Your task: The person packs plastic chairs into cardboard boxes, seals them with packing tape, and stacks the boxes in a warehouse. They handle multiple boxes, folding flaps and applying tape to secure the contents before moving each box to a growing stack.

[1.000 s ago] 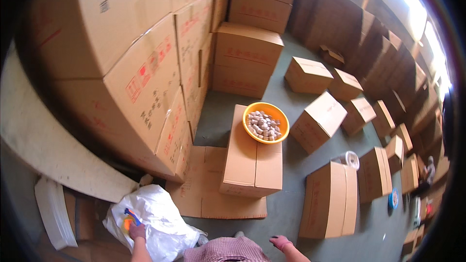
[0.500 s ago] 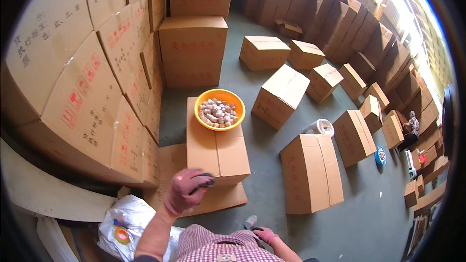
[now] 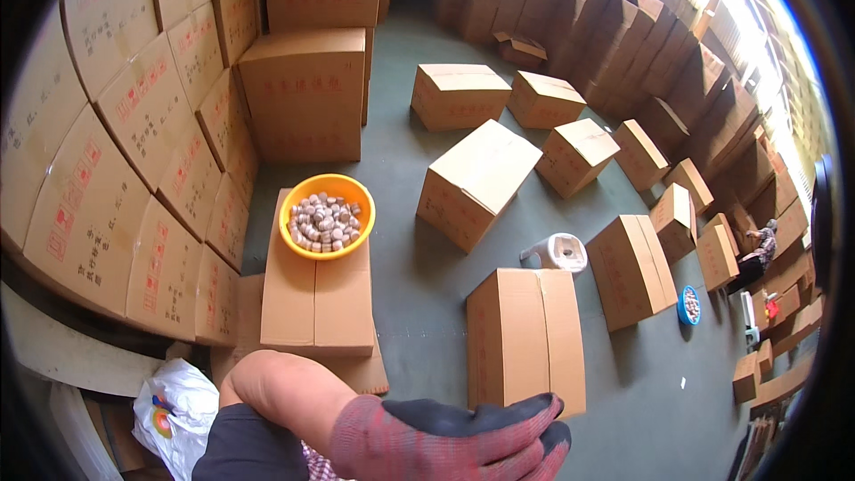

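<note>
My left hand (image 3: pixel 445 442), in a red knitted glove with black coating, reaches across the lower middle, close to the camera. Its fingers are bent and pressed together toward the right; whatever they may hold is hidden. Beyond the forearm stands a closed cardboard box (image 3: pixel 291 307). On its far end rests a yellow bowl (image 3: pixel 364 232) heaped with small, pale brown, short cylindrical pieces (image 3: pixel 322 221). The gloved fingertips overlap the near edge of another closed carton (image 3: pixel 525 338) in the picture; contact cannot be judged. My right hand is out of sight.
Stacked cartons (image 3: pixel 134 116) wall the left side. More closed boxes (image 3: pixel 481 174) stand across the grey floor, with a white stool (image 3: pixel 568 252) among them. A white plastic bag (image 3: pixel 183 410) lies lower left. Far right, a person (image 3: pixel 759 249) sits near a blue basket (image 3: pixel 688 305).
My left hand has swung right and up toward the camera, away from beside the bowl's box. My right hand has left the view. The scene has shifted left as my head turned.
</note>
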### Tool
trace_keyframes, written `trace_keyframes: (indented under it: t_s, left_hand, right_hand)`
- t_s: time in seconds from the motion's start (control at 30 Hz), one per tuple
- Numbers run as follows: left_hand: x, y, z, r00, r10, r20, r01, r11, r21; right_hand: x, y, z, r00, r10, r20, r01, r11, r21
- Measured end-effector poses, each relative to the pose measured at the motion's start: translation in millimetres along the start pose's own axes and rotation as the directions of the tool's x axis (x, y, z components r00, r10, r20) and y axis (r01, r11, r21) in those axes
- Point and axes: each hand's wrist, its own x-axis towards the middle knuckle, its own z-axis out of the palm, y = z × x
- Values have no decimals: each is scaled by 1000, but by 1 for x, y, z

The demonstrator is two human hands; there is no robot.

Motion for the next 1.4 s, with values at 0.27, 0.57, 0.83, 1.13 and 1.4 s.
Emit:
trace_keyframes:
  t_s: [0.27,0.57,0.83,1.13,1.4]
  left_hand:
    - [-8,-106,73,999,-7,31,9,998,-54]
    - [-27,-287,128,986,32,162,-4,986,-167]
    - [-126,-492,263,773,-218,595,415,884,-215]
    - [-417,-621,301,-565,-515,644,634,228,739]
    - [-542,-595,210,-896,-395,203,440,-852,285]
  right_hand:
    - [76,-132,-4,928,-75,366,-125,861,493]
    - [229,-177,-70,966,170,193,-229,909,347]
    - [356,-171,-64,867,484,117,-441,639,631]
    - [559,-307,-130,914,229,335,-405,535,741]
    - [723,-459,-254,967,176,184,-253,738,626]
